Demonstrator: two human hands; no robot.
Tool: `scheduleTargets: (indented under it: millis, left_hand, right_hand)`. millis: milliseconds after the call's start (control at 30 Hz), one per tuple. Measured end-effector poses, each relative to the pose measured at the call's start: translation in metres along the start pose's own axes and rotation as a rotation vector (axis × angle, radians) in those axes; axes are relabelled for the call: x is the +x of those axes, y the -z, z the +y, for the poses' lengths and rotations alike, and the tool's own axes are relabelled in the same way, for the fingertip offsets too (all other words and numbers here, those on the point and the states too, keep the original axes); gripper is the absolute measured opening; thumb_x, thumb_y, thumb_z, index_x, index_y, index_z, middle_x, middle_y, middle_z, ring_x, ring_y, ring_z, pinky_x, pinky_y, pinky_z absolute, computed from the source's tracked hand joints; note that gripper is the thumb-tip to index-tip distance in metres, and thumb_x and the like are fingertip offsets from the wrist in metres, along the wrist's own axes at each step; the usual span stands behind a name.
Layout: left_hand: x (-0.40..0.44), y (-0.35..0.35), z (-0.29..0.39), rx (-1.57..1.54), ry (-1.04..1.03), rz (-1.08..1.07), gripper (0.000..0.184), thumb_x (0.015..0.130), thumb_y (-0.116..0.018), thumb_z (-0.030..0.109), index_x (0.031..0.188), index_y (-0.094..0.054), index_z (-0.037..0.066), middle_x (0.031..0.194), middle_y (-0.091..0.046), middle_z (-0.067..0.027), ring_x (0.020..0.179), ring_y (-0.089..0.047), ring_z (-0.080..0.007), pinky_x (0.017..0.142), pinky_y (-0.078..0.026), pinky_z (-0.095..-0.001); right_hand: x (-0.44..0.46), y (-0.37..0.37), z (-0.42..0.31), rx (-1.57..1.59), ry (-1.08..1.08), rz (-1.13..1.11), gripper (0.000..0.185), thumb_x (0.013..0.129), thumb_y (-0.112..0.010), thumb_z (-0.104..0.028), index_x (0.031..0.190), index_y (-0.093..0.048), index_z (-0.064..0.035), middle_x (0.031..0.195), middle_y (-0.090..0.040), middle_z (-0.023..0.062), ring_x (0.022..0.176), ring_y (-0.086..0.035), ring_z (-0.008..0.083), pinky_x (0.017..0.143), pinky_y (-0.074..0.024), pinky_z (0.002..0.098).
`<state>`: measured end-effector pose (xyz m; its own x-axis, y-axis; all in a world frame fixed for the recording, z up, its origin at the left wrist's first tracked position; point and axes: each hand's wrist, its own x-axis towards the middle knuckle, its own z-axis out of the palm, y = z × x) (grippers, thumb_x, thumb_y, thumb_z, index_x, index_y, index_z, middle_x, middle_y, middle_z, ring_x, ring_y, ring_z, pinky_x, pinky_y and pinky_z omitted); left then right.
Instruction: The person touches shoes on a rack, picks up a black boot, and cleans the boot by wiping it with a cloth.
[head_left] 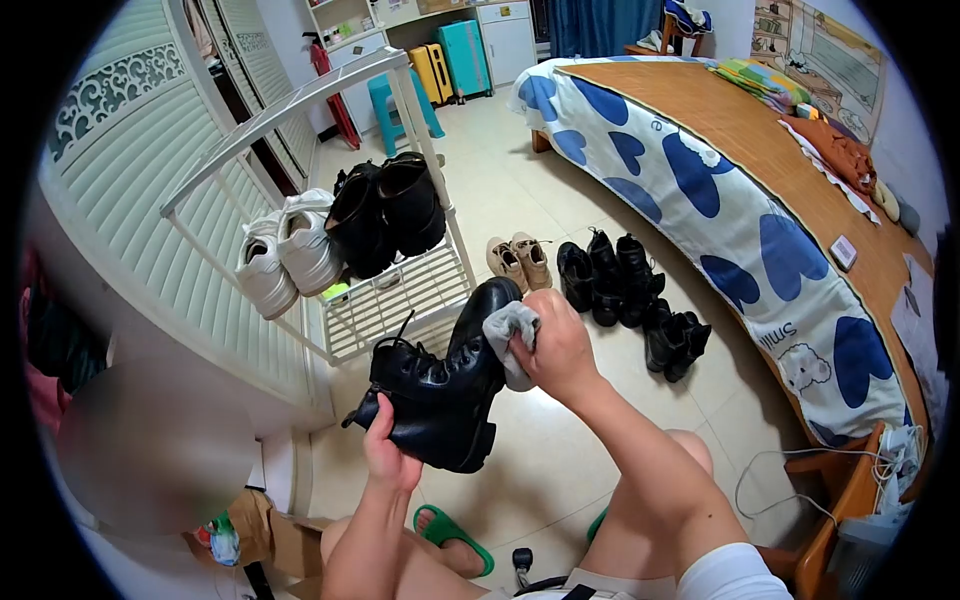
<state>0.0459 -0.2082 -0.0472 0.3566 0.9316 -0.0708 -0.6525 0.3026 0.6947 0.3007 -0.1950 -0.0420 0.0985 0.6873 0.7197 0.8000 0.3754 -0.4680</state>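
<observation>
A black lace-up boot [425, 400] is held up in front of me, tilted with its toe pointing up and away. My left hand [390, 450] grips it by the heel and shaft, thumb on the near side. In my right hand [562, 345] is a bunched grey cloth [512, 335], pressed against the boot's sole edge near the toe. The fingers behind the cloth are partly hidden. Beyond the boot stands a white shoe rack [400, 345], with white sneakers [290, 255] and a pair of black shoes [388, 215] on its upper level.
Beige shoes [520, 262] and several black boots [610, 280] stand on the tiled floor beside the bed [690, 100]. A blue-green stool [388, 105] and suitcases [465, 60] are at the back. A cardboard box [298, 545] sits at lower left; a white cable [740, 490] hangs at right.
</observation>
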Motion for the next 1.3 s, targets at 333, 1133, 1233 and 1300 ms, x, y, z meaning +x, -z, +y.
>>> scheduleTargets:
  millis: [333, 1133, 1233, 1300]
  left_hand:
    - [0.003, 0.004, 0.000, -0.008, -0.067, 0.074, 0.044, 0.104, -0.043, 0.033, 0.137, -0.049, 0.004, 0.135, -0.056, -0.0113, 0.123, -0.055, -0.0279, 0.108, -0.041, -0.0432]
    - [-0.003, 0.004, -0.002, 0.104, -0.221, 0.047, 0.037, 0.103, -0.046, 0.024, 0.129, -0.055, -0.002, 0.124, -0.063, -0.0141, 0.114, -0.061, -0.0280, 0.101, -0.048, -0.0405]
    - [-0.003, 0.013, -0.002, 0.169, -0.223, 0.012, 0.040, 0.103, -0.045, 0.027, 0.131, -0.054, -0.001, 0.127, -0.061, -0.0139, 0.116, -0.060, -0.0281, 0.103, -0.045, -0.0410]
    - [-0.006, 0.015, -0.003, 0.241, -0.227, -0.020, 0.043, 0.104, -0.043, 0.030, 0.132, -0.053, 0.000, 0.129, -0.060, -0.0137, 0.119, -0.058, -0.0281, 0.106, -0.043, -0.0417]
  right_hand:
    - [0.018, 0.028, 0.022, 0.525, -0.543, 0.331, 0.026, 0.092, -0.066, -0.022, 0.100, -0.062, 0.0022, 0.092, -0.069, 0.0137, 0.079, -0.065, 0.0171, 0.073, -0.0525, 0.0320]
    - [-0.009, -0.013, -0.002, 0.281, -0.183, -0.109, 0.049, 0.074, -0.055, 0.006, 0.122, -0.051, 0.0004, 0.118, -0.060, 0.0223, 0.114, -0.055, 0.0393, 0.101, -0.0428, 0.0445]
    - [-0.018, -0.010, -0.016, 0.134, 0.089, -0.245, 0.058, 0.067, -0.056, 0.005, 0.124, -0.051, -0.0024, 0.123, -0.060, 0.0180, 0.120, -0.054, 0.0339, 0.112, -0.0335, 0.0481]
    - [-0.017, -0.008, -0.006, 0.129, 0.053, -0.271, 0.059, 0.067, -0.057, 0.005, 0.125, -0.050, -0.0026, 0.123, -0.059, 0.0180, 0.120, -0.055, 0.0333, 0.111, -0.0343, 0.0479]
